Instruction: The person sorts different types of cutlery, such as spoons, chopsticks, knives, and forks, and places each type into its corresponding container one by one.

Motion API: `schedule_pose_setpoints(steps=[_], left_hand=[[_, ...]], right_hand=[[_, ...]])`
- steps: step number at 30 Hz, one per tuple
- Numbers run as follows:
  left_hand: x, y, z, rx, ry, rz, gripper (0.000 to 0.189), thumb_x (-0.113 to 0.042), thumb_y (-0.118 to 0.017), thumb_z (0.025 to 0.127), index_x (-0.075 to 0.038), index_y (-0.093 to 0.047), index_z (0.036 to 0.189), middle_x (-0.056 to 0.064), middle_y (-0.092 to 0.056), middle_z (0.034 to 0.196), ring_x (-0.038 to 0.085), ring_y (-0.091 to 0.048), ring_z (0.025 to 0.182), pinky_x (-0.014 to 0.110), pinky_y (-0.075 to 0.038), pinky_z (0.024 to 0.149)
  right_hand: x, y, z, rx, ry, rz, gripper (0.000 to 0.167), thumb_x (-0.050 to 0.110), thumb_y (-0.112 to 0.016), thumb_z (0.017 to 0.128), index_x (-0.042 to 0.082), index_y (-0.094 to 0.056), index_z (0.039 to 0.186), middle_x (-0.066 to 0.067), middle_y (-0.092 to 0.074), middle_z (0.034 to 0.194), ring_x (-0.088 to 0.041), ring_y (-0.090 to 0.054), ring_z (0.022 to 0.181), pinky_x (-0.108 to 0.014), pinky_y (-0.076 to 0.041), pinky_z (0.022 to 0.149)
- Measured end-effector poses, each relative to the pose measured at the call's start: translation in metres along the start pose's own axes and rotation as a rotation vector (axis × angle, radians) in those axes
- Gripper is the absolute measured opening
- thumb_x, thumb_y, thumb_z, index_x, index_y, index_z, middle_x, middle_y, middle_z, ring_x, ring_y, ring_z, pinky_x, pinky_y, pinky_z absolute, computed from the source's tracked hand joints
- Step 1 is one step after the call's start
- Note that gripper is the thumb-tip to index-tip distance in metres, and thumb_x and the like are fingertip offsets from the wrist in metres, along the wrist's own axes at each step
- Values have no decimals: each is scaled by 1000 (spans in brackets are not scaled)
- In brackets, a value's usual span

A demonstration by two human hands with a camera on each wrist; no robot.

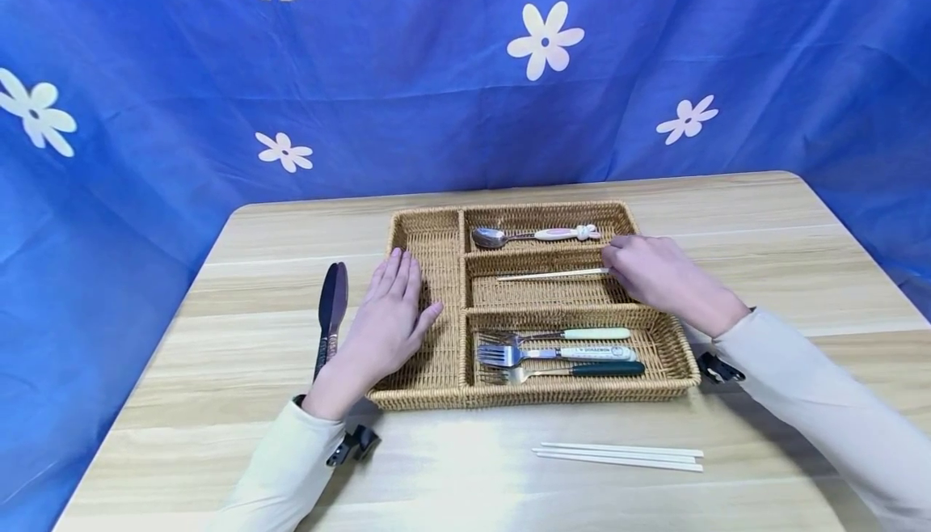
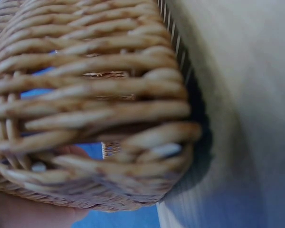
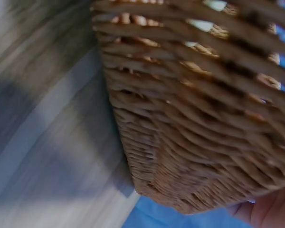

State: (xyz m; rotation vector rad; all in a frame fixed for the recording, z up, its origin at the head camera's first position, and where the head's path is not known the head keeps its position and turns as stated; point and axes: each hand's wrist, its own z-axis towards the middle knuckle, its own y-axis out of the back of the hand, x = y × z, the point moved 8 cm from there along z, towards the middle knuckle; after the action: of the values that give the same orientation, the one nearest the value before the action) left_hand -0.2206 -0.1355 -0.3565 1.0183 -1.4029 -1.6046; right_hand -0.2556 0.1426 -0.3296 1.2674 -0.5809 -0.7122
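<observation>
A woven wicker cutlery tray (image 1: 465,397) with compartments sits in the middle of the table. My right hand (image 1: 658,277) reaches over its right side and pinches one end of a white chopstick (image 1: 553,275), which lies within the middle compartment. My left hand (image 1: 389,322) rests with straight fingers over the tray's left edge. In the left wrist view the wicker wall (image 2: 95,95) fills much of the picture, and only part of the hand shows low down. The right wrist view shows the tray's outer wall (image 3: 190,133) and some fingers at lower right; the chopstick is hidden there.
A spoon (image 1: 490,237) with a white and pink handle lies in the back compartment. Three forks (image 1: 596,352) lie in the front one. Several white chopsticks (image 1: 618,457) are on the table in front. Two dark knives (image 1: 331,306) lie left of the tray.
</observation>
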Motion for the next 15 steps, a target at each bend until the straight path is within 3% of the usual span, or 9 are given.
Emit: schedule_pose_setpoints(steps=[9, 15], left_hand=[[-1, 1, 0, 0, -3, 10, 72, -41, -39, 103, 15, -22, 145, 32, -17, 153, 40, -6, 145, 48, -6, 120], [-1, 2, 0, -5, -5, 6, 72, -40, -40, 103, 16, -22, 145, 33, -18, 152, 41, -7, 145, 49, -8, 119]], right_hand=[[0, -6, 4, -12, -2, -106, 19, -7, -56, 84, 6, -55, 71, -5, -52, 62, -16, -44, 46, -28, -39, 36], [-1, -7, 5, -49, -10, -99, 21, -8, -56, 83, 6, -54, 68, -3, -49, 58, -16, -42, 44, -28, -37, 35]])
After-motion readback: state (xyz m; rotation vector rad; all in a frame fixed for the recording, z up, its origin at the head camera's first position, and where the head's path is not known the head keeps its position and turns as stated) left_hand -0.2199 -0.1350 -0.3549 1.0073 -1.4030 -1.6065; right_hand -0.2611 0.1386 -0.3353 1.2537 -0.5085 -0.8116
